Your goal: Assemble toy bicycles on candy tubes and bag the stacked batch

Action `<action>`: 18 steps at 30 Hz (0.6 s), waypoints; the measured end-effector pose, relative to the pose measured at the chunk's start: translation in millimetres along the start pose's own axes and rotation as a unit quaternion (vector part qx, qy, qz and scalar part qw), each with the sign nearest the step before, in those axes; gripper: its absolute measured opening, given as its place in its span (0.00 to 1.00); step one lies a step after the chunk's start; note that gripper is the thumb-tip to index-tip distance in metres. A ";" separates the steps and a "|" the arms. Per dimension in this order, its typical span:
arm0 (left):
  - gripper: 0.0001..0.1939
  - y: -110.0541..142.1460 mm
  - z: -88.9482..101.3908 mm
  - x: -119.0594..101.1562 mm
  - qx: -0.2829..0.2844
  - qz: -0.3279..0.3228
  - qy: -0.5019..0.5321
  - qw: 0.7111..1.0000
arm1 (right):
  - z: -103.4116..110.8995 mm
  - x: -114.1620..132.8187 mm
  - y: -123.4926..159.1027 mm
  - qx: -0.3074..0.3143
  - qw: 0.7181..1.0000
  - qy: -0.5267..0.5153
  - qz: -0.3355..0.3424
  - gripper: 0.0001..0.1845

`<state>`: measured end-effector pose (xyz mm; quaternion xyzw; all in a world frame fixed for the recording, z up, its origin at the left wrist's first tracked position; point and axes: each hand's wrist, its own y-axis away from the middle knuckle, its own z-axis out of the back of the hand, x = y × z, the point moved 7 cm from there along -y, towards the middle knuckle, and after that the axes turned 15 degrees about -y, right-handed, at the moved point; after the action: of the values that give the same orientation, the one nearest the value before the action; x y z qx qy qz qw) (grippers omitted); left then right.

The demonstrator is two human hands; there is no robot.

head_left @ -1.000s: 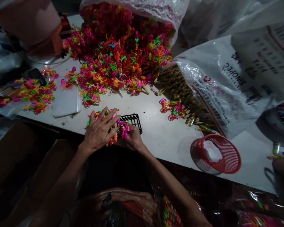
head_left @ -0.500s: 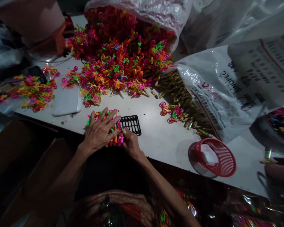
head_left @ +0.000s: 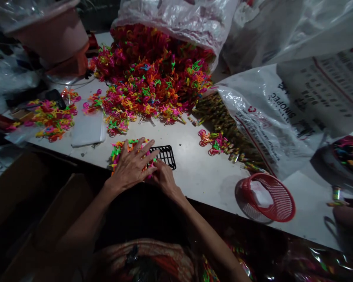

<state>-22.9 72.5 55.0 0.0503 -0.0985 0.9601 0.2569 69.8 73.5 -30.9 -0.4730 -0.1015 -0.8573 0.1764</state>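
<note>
My left hand (head_left: 132, 167) lies flat with fingers spread over a patch of small bright plastic pieces (head_left: 115, 152) in pink, green, yellow and orange. These pieces sit at the table's front edge, against or on a black plastic grid frame (head_left: 167, 157). Only the right part of the frame shows bare bars; the rest is under the pieces and hands. Beside the left fingertips is my right hand (head_left: 165, 178), its fingers curled and closed at the frame's near side. A bit of green shows by its fingertips, but what it grips is hidden.
A big heap of similar pieces (head_left: 147, 92) spills from a clear bag behind the hands. Patterned sticks (head_left: 223, 117) lie under a white printed bag (head_left: 261, 105). A red mesh basket (head_left: 276, 196) stands right. At left are a stack of clear sheets (head_left: 90, 131) and a smaller pile (head_left: 54, 121).
The pink pieces seen in my right hand have gone into the patch beside it. My left hand has slid right, baring more pieces on the left. The view has shifted slightly.
</note>
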 end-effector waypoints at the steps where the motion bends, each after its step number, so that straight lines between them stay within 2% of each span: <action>1: 0.21 -1.4 0.0 -3.6 0.001 -0.016 0.006 1.000 | -1.4 -1.8 0.1 -0.001 1.000 -0.008 0.006 0.06; 4: 0.16 -5.2 -1.0 -9.2 0.005 -0.035 0.024 0.999 | -9.1 -6.6 -4.0 0.033 0.999 -0.006 0.008 0.05; 7: 0.14 -7.7 -1.0 -8.0 0.002 -0.016 0.029 0.999 | -16.3 -7.8 -9.3 0.059 0.998 0.011 0.005 0.05; 9: 0.14 -8.0 -0.5 -6.5 -0.002 -0.005 0.028 1.000 | -18.5 -7.3 -10.7 0.054 0.998 0.011 0.005 0.06; 11: 0.13 -7.1 -0.6 -6.1 -0.004 -0.008 0.026 1.000 | -14.5 -7.6 -11.9 0.038 0.999 -0.002 0.008 0.06; 13: 0.13 -5.4 -1.1 -5.6 -0.008 -0.015 0.020 1.000 | -5.4 -9.2 -17.4 0.069 0.997 -0.030 0.022 0.05; 15: 0.14 -4.1 -1.1 -3.5 -0.017 -0.014 0.010 1.000 | 16.4 -14.4 -32.5 0.119 0.991 -0.047 0.030 0.04; 16: 0.14 -4.1 -0.8 -2.1 -0.022 -0.011 0.004 1.000 | 34.8 -19.4 -45.4 0.121 0.992 -0.037 0.021 0.04; 18: 0.15 -6.4 -0.5 0.6 -0.028 -0.002 -0.005 1.000 | 98.3 -32.9 -80.7 -0.045 0.997 0.061 -0.022 0.08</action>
<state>-20.2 78.2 55.6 0.0481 -0.1269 0.9560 0.2601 130.0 187.8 -7.0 -0.4245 -0.0622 -0.8920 0.1422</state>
